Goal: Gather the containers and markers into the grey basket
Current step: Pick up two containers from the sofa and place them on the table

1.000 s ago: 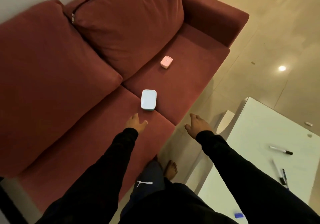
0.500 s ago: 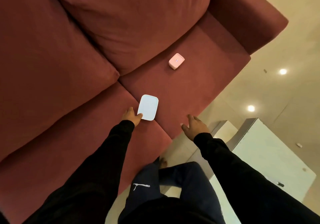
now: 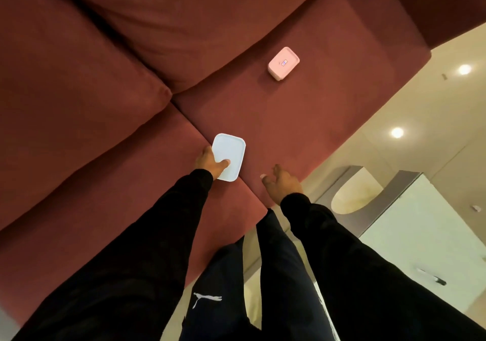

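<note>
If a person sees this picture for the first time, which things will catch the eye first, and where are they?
The pale blue container stands out most: it sits at the seam between the two seat cushions of the dark red sofa, with the left hand gripping its near end. Next comes the small pink container, alone farther back on the right cushion. The right hand is open and empty near the sofa's front edge.

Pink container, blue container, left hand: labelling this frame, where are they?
pink container [image 3: 283, 63], head view, lid centre.
blue container [image 3: 229, 151], head view, lid centre.
left hand [image 3: 210, 163], head view, back of hand.
</note>
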